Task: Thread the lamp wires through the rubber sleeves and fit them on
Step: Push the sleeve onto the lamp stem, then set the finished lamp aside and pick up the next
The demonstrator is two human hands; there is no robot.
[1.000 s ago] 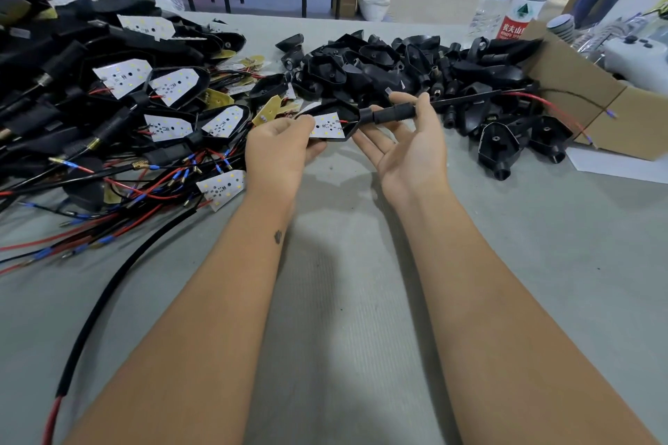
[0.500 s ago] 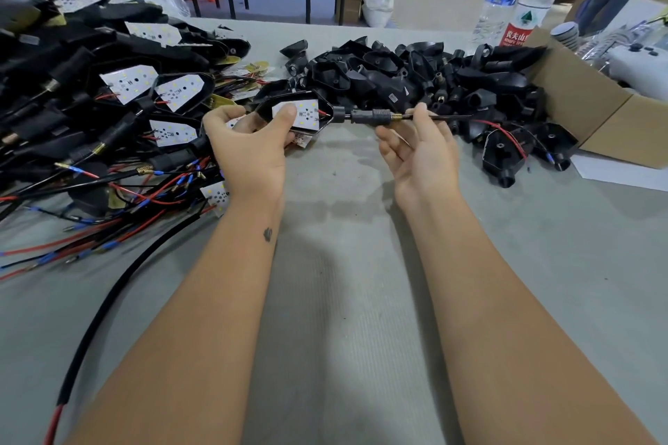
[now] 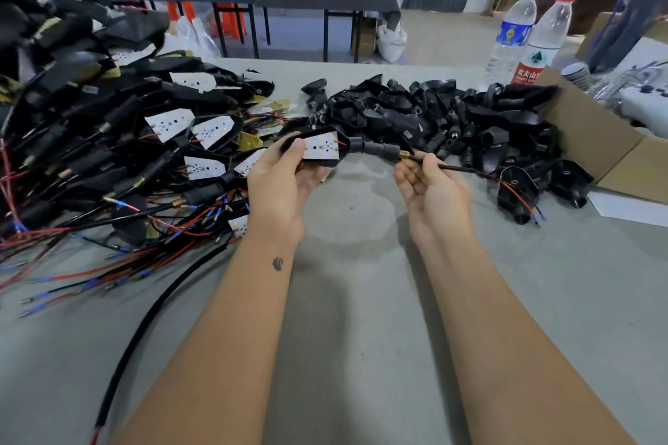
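I see my left hand [image 3: 280, 179] gripping the lamp [image 3: 318, 150], thumb curled over its near edge, held above the desk [image 3: 361, 300] just in front of the heap of black housings [image 3: 452, 119]. The rubber sleeve [image 3: 376, 148] sits on the lamp's stem, right of the lamp. My right hand [image 3: 432, 184] pinches the black wire [image 3: 455, 168] just past the brass thread [image 3: 404, 154], right of the sleeve. Finished lamps [image 3: 144, 141] lie piled left of the lamp.

Black sleeve [image 3: 376, 149] seemingly seated on lamp [image 3: 318, 150] stem.
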